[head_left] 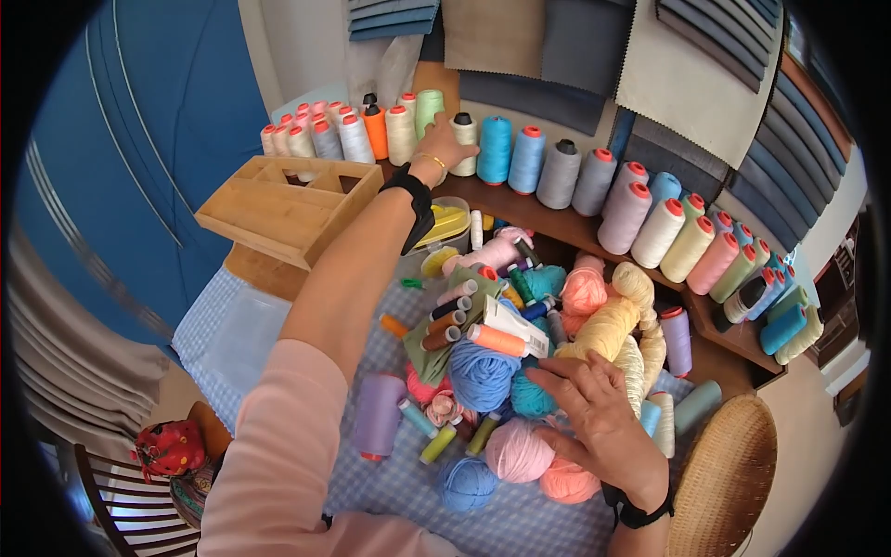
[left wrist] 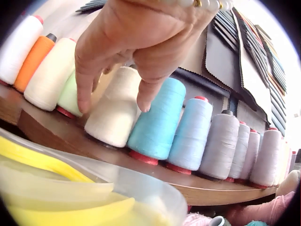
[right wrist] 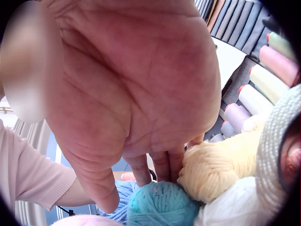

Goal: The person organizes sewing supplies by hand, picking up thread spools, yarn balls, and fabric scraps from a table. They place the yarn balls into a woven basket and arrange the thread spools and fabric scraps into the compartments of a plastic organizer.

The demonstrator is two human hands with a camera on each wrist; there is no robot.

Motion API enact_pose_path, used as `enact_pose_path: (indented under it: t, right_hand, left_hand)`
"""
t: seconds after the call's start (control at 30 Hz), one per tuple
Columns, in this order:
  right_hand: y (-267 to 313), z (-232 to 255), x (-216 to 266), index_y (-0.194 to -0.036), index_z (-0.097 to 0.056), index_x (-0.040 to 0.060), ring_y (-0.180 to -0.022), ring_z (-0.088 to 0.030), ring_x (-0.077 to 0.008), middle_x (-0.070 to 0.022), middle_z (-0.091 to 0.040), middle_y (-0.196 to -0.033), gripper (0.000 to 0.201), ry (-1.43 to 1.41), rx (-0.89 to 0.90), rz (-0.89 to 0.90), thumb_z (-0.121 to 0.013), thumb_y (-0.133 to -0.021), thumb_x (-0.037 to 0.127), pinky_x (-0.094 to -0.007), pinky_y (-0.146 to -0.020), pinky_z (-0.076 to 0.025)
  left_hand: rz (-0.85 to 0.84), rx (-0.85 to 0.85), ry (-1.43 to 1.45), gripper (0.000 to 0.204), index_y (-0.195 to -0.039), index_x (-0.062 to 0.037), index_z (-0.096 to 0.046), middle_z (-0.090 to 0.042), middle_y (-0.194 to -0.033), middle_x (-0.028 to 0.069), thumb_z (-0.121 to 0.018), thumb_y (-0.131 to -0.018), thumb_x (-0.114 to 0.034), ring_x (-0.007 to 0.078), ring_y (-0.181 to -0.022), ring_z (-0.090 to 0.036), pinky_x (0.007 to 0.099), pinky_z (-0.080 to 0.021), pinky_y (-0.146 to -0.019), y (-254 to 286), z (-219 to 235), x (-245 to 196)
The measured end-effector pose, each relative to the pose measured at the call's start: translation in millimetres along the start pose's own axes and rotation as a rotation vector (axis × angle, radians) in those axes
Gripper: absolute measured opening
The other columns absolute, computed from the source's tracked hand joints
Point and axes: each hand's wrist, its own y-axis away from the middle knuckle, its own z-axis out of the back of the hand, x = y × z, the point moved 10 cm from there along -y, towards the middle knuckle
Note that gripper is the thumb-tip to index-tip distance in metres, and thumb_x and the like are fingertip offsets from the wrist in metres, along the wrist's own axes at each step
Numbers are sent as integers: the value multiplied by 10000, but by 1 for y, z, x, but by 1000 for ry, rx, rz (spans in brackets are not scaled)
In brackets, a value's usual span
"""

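Observation:
My left hand reaches to the spools at the back, beside a cream spool with a black top. In the left wrist view, the left hand has its thumb and fingers spread on either side of that cream spool; whether they touch it I cannot tell. A green spool and a turquoise spool flank it. My right hand is over the yarn pile, fingers extended near a turquoise ball. In the right wrist view, the palm shows, fingertips behind the turquoise and pale yellow yarn.
Many spools line the wooden shelf. A wooden compartment box and a clear container with yellow contents stand at left. A woven basket is at right. Fabric samples hang behind. Loose spools and yarn cover the checked cloth.

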Motion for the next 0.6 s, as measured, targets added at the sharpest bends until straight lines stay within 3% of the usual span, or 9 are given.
enact_pose_path:
  t: [0.07,0.1,0.13,0.2,0.27,0.33,0.37,0.5,0.6]
  right_hand:
    - [-1,2,2,-1357,-525,99,-1266,-498,-296,-94,-524,-1329,634,12,2,12,-767,-779,199,-503,-1154,-282]
    - [-1,3,4,-1358,-518,82,-1269,-492,-284,-100,-516,-1319,634,31,-1,22,-755,-780,190,-486,-1148,-296]
    - [-2,4,5,-1349,-527,82,-1258,-504,-294,-105,-523,-1311,631,20,-15,21,-757,-767,163,-489,-1144,-306]
    - [-2,3,4,-1344,-532,86,-1246,-515,-304,-110,-533,-1296,630,-12,-14,7,-756,-758,144,-490,-1146,-305]
    - [-2,2,5,-1338,-536,87,-1237,-521,-314,-115,-542,-1281,624,-30,-11,9,-752,-754,134,-496,-1151,-302]
    - [-2,2,5,-1329,-540,82,-1237,-518,-314,-116,-544,-1279,619,11,-27,9,-752,-750,134,-502,-1159,-295]
    - [-2,2,4,-1329,-538,78,-1238,-516,-316,-117,-544,-1279,617,4,-24,9,-749,-752,132,-508,-1165,-288]
    - [-2,3,6,-1333,-535,76,-1238,-514,-320,-119,-543,-1280,626,6,-19,8,-751,-748,127,-510,-1166,-286]
    - [-2,3,8,-1339,-532,73,-1243,-510,-324,-121,-542,-1287,637,12,-22,15,-756,-745,119,-511,-1161,-288]
  left_hand:
    - [-20,-36,-8,1225,-1530,14,-86,-358,-1420,414,-860,-694,-437,497,-1296,-464,453,-431,-1076,16,19,-14]
    - [-112,-68,-47,1199,-1516,58,-122,-341,-1439,388,-845,-719,-471,508,-1376,-340,449,-359,-1135,20,31,-29]
    - [-247,-99,-46,1167,-1504,61,-145,-344,-1433,393,-838,-726,-464,507,-1385,-327,460,-360,-1129,27,46,-44]
    - [-511,-149,-105,931,-1477,-78,-276,-492,-1362,309,-785,-791,-446,453,-1280,-486,480,-415,-1057,68,85,-84]
    - [-592,62,-174,614,-1343,-82,-475,-608,-1247,204,-729,-857,-358,335,-1163,-613,409,-501,-947,127,107,-112]
    - [-597,335,-163,381,-1198,-77,-578,-676,-1000,104,-704,-872,-228,286,-918,-681,363,-538,-733,196,115,-116]
    - [-712,330,-257,369,-1180,-101,-585,-663,-971,72,-716,-866,-242,285,-882,-665,382,-527,-733,238,124,-124]
    - [-797,856,-437,374,-1114,-110,-580,-582,-1177,95,-705,-772,-193,264,-1089,-582,394,-500,-843,370,95,-94]
    - [-923,895,-455,322,-1073,-110,-565,-544,-1213,92,-656,-766,-142,265,-1182,-525,390,-460,-967,425,74,-70]
